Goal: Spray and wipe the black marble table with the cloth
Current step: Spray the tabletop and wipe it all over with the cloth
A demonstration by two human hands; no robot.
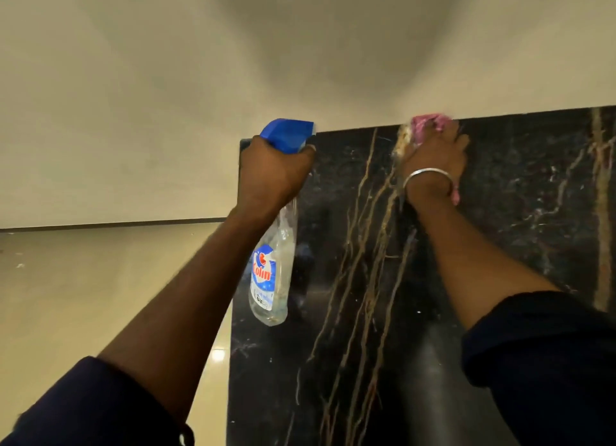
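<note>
Fingers (293, 159) grip nearly empty spray bottle (271, 272) above table (500, 245)

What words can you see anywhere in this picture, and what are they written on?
"Colin": red letters on the blue and white label of the clear spray bottle held in the left hand.
Small print lower on that label: too blurred to read.
The pink cloth under the right hand, the black marble table and the wall carry no writing that shows.
</note>
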